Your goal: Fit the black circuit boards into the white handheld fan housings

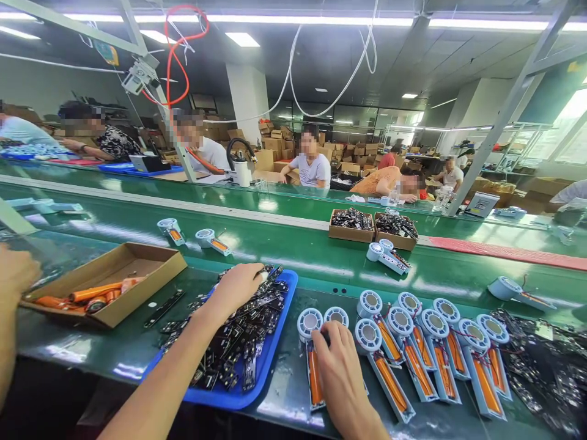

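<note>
Left hand [238,284] clamped on boards in tray [279,342]; right hand [337,360] gripping unit [314,373] near desk front edge. Risk: snagged boards spilling, unit knocked off.

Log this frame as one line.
left hand: reaching into blue plastic tray of black circuit boards | right hand: on grey-and-orange handheld fan half

1. Bright, even light comes from the ceiling light strips [238,19] and from windows [568,122] at the far right, which are blown out.
2. Soft glare streaks lie on the glossy green desk [284,244].
3. Shadows are faint.
4. Straight lines bow at the edges; faces are blurred.
</note>
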`<control>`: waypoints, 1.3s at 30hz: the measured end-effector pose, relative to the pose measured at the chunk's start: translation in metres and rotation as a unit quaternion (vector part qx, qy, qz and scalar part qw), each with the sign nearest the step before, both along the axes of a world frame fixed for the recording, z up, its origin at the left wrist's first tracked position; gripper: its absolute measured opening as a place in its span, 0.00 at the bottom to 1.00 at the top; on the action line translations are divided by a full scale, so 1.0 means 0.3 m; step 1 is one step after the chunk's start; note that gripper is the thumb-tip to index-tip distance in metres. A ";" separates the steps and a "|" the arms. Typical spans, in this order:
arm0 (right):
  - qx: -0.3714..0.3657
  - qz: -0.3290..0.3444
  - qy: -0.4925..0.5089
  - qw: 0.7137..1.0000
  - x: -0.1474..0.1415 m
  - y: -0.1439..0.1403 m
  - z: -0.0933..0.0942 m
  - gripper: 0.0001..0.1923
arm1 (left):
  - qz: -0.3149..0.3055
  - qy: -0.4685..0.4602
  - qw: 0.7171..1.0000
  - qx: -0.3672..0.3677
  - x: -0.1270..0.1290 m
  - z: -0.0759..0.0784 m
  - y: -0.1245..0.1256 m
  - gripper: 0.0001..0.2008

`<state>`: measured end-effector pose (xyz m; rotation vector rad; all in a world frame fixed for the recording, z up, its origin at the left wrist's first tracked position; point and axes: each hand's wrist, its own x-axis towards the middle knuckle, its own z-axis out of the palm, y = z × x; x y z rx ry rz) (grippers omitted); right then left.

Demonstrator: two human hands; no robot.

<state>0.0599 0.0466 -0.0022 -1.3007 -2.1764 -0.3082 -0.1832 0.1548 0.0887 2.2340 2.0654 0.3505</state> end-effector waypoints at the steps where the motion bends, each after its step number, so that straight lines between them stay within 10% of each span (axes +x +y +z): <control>1: -0.006 0.009 0.001 1.000 0.011 -0.002 0.008 0.16 | 0.013 -0.023 1.000 0.016 -0.009 0.006 -0.023 0.12; 6: -0.032 0.062 0.010 0.998 0.049 -0.055 0.039 0.14 | 0.066 -0.183 0.977 0.088 0.040 -0.013 -0.213 0.17; 9: -0.042 0.053 0.008 0.998 0.047 -0.094 0.008 0.23 | 0.102 -0.537 0.832 0.088 0.152 -0.079 -0.359 0.31; 12: -0.054 0.047 0.013 0.997 0.048 -0.117 -0.034 0.24 | 0.159 -0.680 0.715 0.043 0.249 -0.177 -0.475 0.29; 16: -0.104 0.071 0.043 0.991 0.092 -0.138 -0.026 0.16 | 0.147 -0.786 0.595 -0.079 0.277 -0.281 -0.553 0.23; 19: -0.128 0.091 0.067 0.985 0.139 -0.156 0.016 0.17 | 0.147 -0.813 0.555 -0.096 0.270 -0.317 -0.580 0.22; 25: -0.164 0.065 0.112 0.978 0.109 -0.138 0.094 0.14 | 0.190 -0.756 0.624 -0.054 0.322 -0.373 -0.613 0.25; 34: -0.161 0.071 -0.190 0.966 -0.016 -0.042 0.098 0.11 | 0.117 -0.561 0.819 -0.020 0.290 -0.346 -0.580 0.20; 39: -0.284 0.114 0.035 0.951 0.062 -0.020 0.099 0.10 | 0.125 -0.570 0.809 -0.075 0.306 -0.367 -0.589 0.26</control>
